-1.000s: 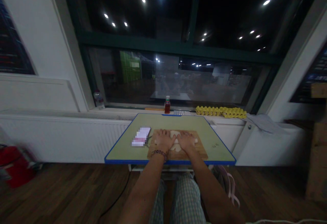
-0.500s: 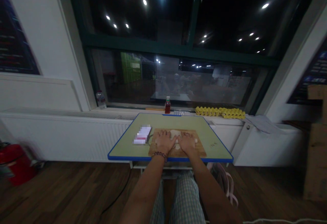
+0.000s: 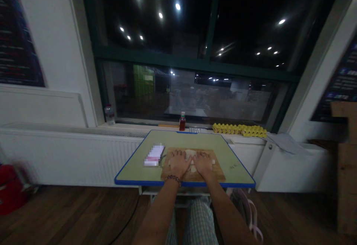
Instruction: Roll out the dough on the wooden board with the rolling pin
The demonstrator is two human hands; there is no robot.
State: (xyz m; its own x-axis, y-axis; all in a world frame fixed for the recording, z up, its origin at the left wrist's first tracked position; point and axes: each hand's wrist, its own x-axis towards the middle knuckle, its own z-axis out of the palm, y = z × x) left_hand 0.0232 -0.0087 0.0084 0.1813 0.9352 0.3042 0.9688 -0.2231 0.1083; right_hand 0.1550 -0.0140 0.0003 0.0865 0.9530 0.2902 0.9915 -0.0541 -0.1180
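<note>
My left hand (image 3: 180, 163), with a beaded bracelet at the wrist, lies flat with its fingers spread over a pale rolling pin (image 3: 214, 161). Beside it my right hand (image 3: 203, 163) presses on the same pin, fingers also stretched out, the thumbs close together. Most of the pin is hidden under the palms; its right end sticks out. Beneath it, a flat piece of white dough (image 3: 193, 169) shows between the hands and beyond the thumbs. All this rests on a wooden board (image 3: 219, 171).
The board lies on a green, blue-edged table (image 3: 237, 174). A phone (image 3: 154, 155) with a blurred screen is left of the board. On the windowsill stand a bottle of red liquid (image 3: 182, 122), a clear bottle (image 3: 109, 114) and yellow egg trays (image 3: 240, 130).
The camera has tipped up slightly, so the table sits lower in view. Both hands stay flat on the rolling pin, with hardly any shift on the board.
</note>
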